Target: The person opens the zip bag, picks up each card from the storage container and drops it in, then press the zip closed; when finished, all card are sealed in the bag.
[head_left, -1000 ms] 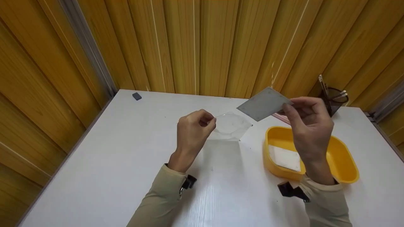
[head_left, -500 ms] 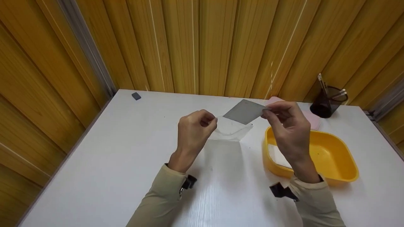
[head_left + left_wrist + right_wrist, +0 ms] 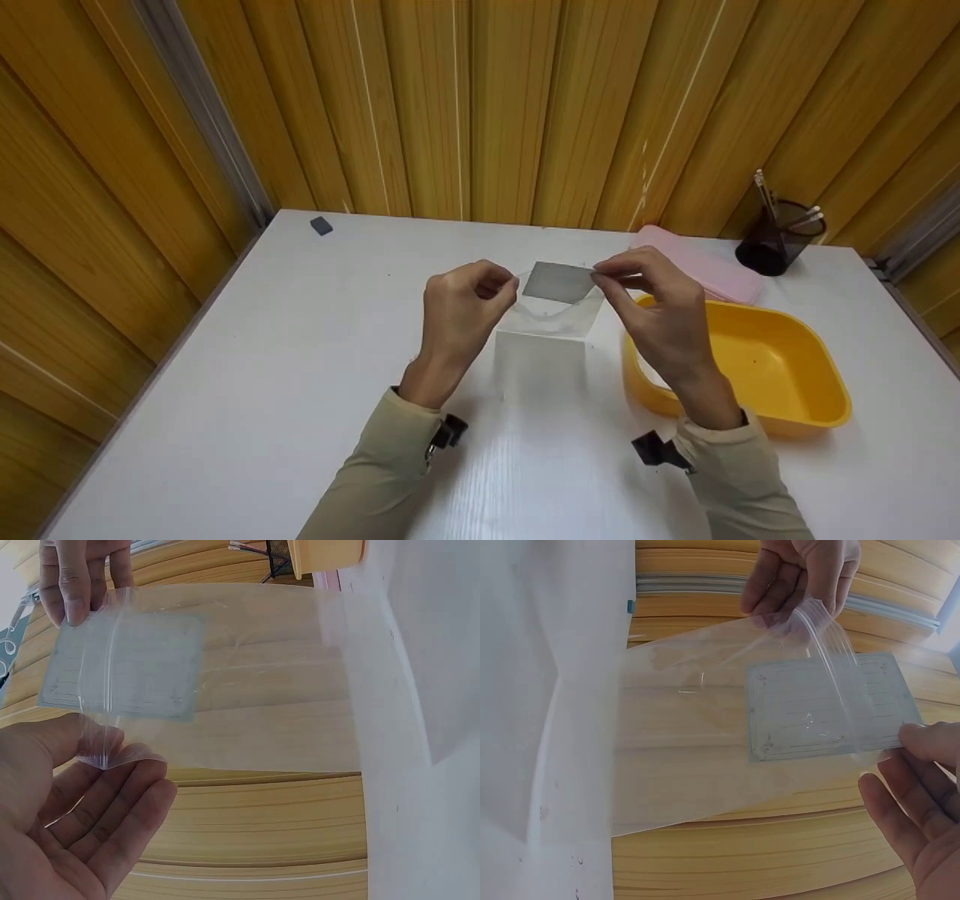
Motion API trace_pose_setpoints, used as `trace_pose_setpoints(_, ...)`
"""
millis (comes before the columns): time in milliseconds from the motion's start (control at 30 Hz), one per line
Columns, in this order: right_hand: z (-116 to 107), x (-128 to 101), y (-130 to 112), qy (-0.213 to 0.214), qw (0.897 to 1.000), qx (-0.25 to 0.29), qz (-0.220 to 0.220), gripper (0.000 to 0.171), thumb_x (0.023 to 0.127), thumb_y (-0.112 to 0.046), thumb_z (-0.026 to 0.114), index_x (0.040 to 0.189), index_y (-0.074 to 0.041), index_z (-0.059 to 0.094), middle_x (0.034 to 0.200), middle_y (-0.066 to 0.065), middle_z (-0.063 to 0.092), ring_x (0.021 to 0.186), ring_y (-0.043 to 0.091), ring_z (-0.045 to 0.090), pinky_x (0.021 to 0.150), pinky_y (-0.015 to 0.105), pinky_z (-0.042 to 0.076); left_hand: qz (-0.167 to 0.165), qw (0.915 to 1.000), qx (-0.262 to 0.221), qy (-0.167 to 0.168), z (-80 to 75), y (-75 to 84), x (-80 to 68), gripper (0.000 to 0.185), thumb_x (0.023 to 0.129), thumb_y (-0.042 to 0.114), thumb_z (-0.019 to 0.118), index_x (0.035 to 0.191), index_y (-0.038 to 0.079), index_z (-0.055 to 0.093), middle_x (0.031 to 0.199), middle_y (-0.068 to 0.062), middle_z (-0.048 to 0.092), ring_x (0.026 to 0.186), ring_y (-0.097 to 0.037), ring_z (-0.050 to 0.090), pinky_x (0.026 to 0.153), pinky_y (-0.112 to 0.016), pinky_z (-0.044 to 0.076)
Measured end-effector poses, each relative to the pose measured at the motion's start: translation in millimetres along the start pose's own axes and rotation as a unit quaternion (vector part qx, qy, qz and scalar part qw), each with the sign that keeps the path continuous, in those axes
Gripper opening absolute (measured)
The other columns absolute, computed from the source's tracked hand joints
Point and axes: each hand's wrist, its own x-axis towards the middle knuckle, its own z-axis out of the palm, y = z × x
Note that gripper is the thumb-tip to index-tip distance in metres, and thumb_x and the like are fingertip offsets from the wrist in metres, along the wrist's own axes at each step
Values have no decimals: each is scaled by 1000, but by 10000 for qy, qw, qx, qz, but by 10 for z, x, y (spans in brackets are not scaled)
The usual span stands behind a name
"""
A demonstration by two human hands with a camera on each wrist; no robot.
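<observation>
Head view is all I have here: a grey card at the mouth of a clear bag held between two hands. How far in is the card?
Observer: In the right wrist view the card is partly inside the clear bag; the zip strip crosses it, and its outer end sticks out.
Operator: What does the card's face look like?
Observer: The left wrist view shows a thin border line and faint ruled lines on the card.
Operator: How is the left hand holding the bag?
Observer: The left hand pinches one lip of the bag at the corner of the mouth.
Operator: And the right hand?
Observer: The right hand grips the card's protruding end.
</observation>
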Motion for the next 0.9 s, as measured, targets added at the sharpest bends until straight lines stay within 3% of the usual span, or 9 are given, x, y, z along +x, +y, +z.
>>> trace_pose_setpoints(233, 10, -16, 23, -313, 9994, -124, -21, 24, 86, 12, 82, 106, -1, 79, 101, 3, 75, 89, 18, 69, 86, 18, 56, -28, 10000, 5, -52, 1, 9, -2, 6, 89, -2, 79, 85, 3, 80, 77, -6, 76, 65, -14, 71, 63, -23, 59)
trace_pose_setpoints(633, -19, -20, 22, -825, 9958, -354, -177, 25, 84, 10, 85, 104, -4, 83, 98, 0, 78, 83, 16, 66, 72, 15, 54, -182, 9997, 71, -157, 2, 24, -5, 5, 91, 0, 77, 88, 1, 80, 81, -7, 77, 67, -15, 72, 66, -23, 60)
trace_pose_setpoints(900, -30, -19, 19, -1161, 9909, -620, -263, 25, 82, 8, 87, 102, -7, 83, 95, -3, 78, 80, 13, 62, 65, 21, 55, -130, 9998, 47, -120, 11, 13, -7, 5, 90, -2, 78, 87, 2, 80, 78, -6, 77, 66, -15, 71, 65, -23, 59)
